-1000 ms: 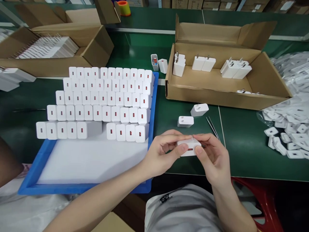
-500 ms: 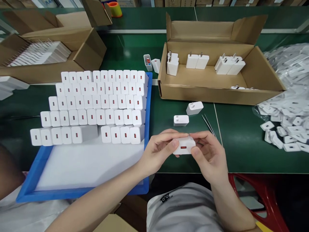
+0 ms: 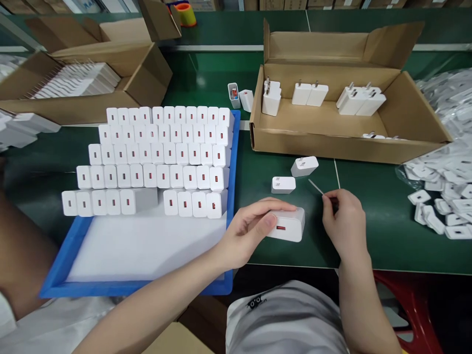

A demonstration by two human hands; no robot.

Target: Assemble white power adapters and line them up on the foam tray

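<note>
My left hand [image 3: 248, 231] pinches a white USB charger [image 3: 289, 226] above the green bench, its red-lined port facing me. To the right, my right hand [image 3: 344, 221] is closed on thin metal tweezers [image 3: 316, 187], whose tips point up and left. Just beyond the held charger, a white charger [image 3: 283, 185] lies on the bench, with another charger [image 3: 305, 166] a little farther back. Left of my hands, a blue-rimmed tray [image 3: 229, 216] carries several rows of upright white chargers [image 3: 184, 177], ports toward me; the front row has a gap.
An open cardboard box [image 3: 342, 140] with several plug-pronged chargers stands at the back right. Another cardboard box [image 3: 143, 73] holds white parts at the back left. Loose white caps [image 3: 442, 206] spill from a plastic bag at right. Another person's arm [image 3: 25, 221] is at far left.
My right hand has left the charger, moved right and taken hold of the tweezers. My left hand still holds the charger. The view has shifted slightly left.
</note>
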